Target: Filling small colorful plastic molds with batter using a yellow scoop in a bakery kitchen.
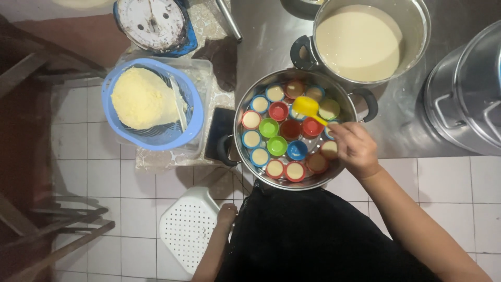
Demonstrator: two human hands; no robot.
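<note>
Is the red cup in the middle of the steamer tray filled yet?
Empty. The red cup shows only its bare red bottom, unlike the cream-filled cups at the rim. The right hand holds the yellow spoon beside it.

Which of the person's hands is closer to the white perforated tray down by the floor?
The left hand. It rests at the right edge of the white perforated tray. The right hand is up over the steamer pan of coloured cups, holding a yellow spoon.
</note>
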